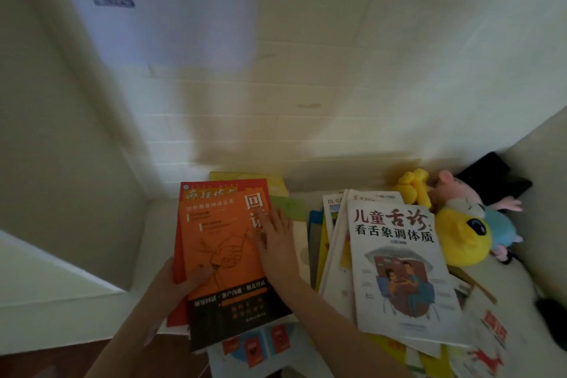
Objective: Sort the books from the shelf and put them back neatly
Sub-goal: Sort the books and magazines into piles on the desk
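Nearest, my left hand (181,284) grips the orange book (219,250) by its edge, thumb on the cover. My right hand (277,245) lies flat on it, fingers straight.

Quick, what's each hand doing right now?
Left hand: grips the orange paperback book at its left edge.
Right hand: open, flat on that book's cover.

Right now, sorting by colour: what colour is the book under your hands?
The book is orange, black band at its foot; head view.
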`<state>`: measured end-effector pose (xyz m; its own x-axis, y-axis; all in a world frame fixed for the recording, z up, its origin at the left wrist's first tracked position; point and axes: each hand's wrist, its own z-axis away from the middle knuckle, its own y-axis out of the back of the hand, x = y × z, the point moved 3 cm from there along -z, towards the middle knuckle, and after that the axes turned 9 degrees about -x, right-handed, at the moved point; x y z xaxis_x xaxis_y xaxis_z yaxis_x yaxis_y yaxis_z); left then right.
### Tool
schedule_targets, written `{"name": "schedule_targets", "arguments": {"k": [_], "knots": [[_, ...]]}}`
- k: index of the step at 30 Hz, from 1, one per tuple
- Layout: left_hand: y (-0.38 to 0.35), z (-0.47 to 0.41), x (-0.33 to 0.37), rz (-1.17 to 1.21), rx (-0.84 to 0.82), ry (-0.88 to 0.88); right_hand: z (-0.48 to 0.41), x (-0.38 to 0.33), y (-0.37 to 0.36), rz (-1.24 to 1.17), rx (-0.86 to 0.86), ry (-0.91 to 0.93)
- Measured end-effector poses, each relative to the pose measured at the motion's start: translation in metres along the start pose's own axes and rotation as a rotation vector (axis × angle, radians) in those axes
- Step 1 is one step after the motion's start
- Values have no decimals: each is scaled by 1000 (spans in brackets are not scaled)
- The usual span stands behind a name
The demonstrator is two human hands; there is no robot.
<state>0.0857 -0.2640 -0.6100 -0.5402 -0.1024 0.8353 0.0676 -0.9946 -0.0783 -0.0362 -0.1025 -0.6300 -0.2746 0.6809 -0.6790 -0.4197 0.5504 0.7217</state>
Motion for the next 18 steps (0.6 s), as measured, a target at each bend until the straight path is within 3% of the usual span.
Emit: {"name": "schedule_targets", "arguments": {"k": [3, 8, 12, 14, 16, 18], "knots": [[-2, 1, -2, 65, 107, -6, 2, -11, -12, -43, 79, -66], [1, 6, -4, 130, 129, 11, 3, -16, -11, -157, 18, -132], [15, 15, 2, 85, 200, -23, 6, 28, 27, -229, 89, -426], [24, 20, 2, 107, 245, -13, 6, 45, 37, -375, 23, -563], [29, 23, 0, 101, 266, -9, 7, 45, 38, -482, -6, -610], [31, 24, -1, 93, 267, -9, 9, 44, 45, -414, 20, -599]]}}
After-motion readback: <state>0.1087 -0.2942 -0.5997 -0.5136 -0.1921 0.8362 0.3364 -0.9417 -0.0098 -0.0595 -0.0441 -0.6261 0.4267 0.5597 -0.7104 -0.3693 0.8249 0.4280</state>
